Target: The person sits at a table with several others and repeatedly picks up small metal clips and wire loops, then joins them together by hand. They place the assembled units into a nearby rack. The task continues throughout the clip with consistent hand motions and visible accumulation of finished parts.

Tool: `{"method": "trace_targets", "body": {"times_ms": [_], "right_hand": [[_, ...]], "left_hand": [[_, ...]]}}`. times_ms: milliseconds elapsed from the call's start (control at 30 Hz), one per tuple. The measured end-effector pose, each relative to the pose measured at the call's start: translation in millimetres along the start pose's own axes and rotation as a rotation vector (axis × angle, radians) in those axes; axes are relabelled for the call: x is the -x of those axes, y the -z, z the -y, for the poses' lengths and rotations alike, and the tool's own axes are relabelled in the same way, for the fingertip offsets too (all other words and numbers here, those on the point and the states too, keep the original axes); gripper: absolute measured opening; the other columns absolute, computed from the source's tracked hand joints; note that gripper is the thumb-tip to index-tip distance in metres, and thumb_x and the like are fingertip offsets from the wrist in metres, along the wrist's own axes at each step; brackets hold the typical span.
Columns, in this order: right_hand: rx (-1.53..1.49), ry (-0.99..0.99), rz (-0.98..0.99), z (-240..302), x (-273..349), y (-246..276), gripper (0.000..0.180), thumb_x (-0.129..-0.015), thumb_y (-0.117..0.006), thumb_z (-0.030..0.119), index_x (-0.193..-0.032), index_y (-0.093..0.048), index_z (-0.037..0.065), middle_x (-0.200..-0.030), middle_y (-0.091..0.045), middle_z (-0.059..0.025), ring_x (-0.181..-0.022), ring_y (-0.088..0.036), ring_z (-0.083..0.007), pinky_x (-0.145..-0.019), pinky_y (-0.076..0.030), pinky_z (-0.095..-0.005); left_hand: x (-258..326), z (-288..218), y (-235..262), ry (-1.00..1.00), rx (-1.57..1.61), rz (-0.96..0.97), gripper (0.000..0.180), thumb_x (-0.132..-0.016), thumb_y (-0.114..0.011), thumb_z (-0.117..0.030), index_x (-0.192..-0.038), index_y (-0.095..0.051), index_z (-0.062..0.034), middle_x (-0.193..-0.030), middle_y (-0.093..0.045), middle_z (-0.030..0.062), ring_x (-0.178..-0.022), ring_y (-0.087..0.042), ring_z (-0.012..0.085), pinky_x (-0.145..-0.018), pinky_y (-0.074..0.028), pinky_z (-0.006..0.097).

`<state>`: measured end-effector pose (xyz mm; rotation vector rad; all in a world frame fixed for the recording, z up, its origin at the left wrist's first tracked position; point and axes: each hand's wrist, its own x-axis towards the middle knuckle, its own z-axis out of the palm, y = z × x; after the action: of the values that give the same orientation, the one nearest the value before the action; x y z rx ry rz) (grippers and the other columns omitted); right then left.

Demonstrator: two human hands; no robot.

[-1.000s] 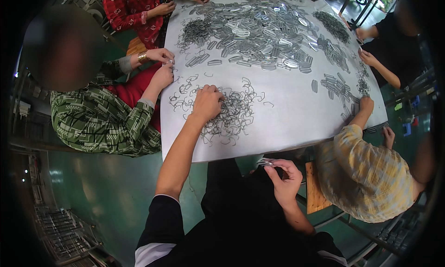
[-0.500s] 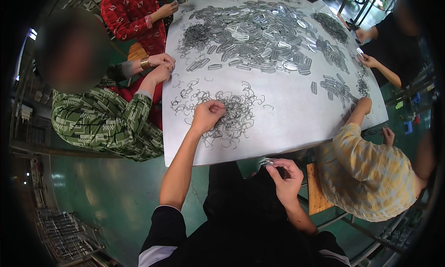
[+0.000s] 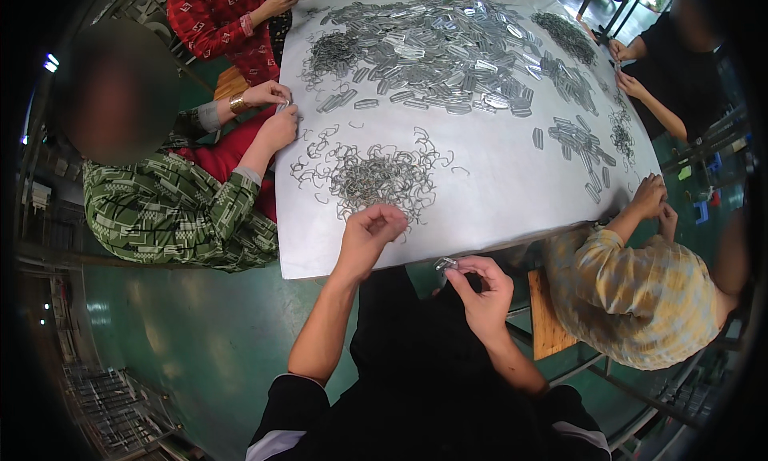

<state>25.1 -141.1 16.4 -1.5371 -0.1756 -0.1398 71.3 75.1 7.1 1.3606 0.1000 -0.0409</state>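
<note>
The person's left hand [image 3: 370, 231] rests on the near edge of a pale grey table [image 3: 496, 197], fingers curled together and pinching at the front of a loose heap of bent wire clips [image 3: 382, 177]; whether a single clip is caught between the fingertips I cannot tell. The right hand [image 3: 480, 285] is held just off the table's near edge, above the dark lap, its thumb and forefinger pressed together on one small metal clip [image 3: 444, 263]. That makes two of the person's own hands at work, one heap under the left, one clip in the right. Farther up the table lies a much larger spread of flat silver pieces [image 3: 448, 53], far too many to count, with a smaller dark tangle [image 3: 332, 51] at its left end and a scattered group [image 3: 580, 145] toward the right edge. Four other people sit around the table: one in a green patterned shirt [image 3: 176, 213] at the left with both hands close together at the table edge, one in a red top [image 3: 220, 25] beyond, one in a yellow checked shirt [image 3: 640, 293] at the right with hands together at the corner, and one in dark clothing [image 3: 688, 61] at the far right.
</note>
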Motion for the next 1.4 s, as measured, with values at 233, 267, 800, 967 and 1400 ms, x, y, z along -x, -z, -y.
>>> {"method": "trace_targets", "body": {"times_ms": [233,267,800,967,1400], "right_hand": [[0.011,-0.023,0.001,7,-7,-8,0.014,-0.085,-0.075,-0.004,-0.098,-0.069,-0.004,-0.092,-0.074,-0.0087,-0.083,-0.069,-0.0115,-0.078,-0.053,-0.0250],[0.006,-0.028,0.002,7,-7,-8,0.014,-0.085,-0.075,-0.004,-0.098,-0.069,-0.004,-0.091,-0.074,-0.0087,-0.083,-0.069,-0.0115,-0.078,-0.053,-0.0250],[0.014,-0.024,0.004,-11,-4,3,0.017,-0.083,-0.075,-0.005,-0.099,-0.069,-0.004,-0.090,-0.074,-0.0089,-0.082,-0.068,-0.0114,-0.077,-0.053,-0.0246],[0.028,-0.017,0.000,-10,-5,3,0.016,-0.084,-0.075,-0.005,-0.099,-0.068,-0.004,-0.090,-0.073,-0.0090,-0.081,-0.068,-0.0112,-0.077,-0.053,-0.0248],[0.021,-0.046,-0.022,-11,-6,9,0.017,-0.083,-0.075,-0.006,-0.098,-0.068,-0.005,-0.090,-0.073,-0.0092,-0.080,-0.068,-0.0118,-0.076,-0.053,-0.0243]], "left_hand": [[34,-12,-21,0.001,0.282,0.099,0.011,-0.090,-0.061,0.007,-0.097,-0.063,-0.0021,-0.094,-0.069,0.0106,-0.087,-0.065,0.0165,-0.074,-0.049,0.030],[34,-12,-22,-0.014,0.251,0.069,0.010,-0.090,-0.062,0.006,-0.097,-0.064,-0.0018,-0.092,-0.069,0.0098,-0.085,-0.064,0.0155,-0.074,-0.049,0.029],[-54,24,54,-0.187,-1.127,-0.276,0.015,-0.081,-0.073,-0.016,-0.090,-0.073,-0.0044,-0.081,-0.067,0.0098,-0.078,-0.065,0.0290,-0.071,-0.052,0.040],[-75,25,50,-0.171,-1.281,-0.291,0.014,-0.080,-0.073,-0.016,-0.088,-0.074,-0.0048,-0.089,-0.066,0.0119,-0.088,-0.064,0.0309,-0.074,-0.053,0.042],[-76,8,47,-0.076,-1.151,-0.137,0.011,-0.081,-0.072,-0.017,-0.082,-0.074,-0.0067,-0.081,-0.066,0.0121,-0.085,-0.064,0.0331,-0.076,-0.053,0.045]]}}
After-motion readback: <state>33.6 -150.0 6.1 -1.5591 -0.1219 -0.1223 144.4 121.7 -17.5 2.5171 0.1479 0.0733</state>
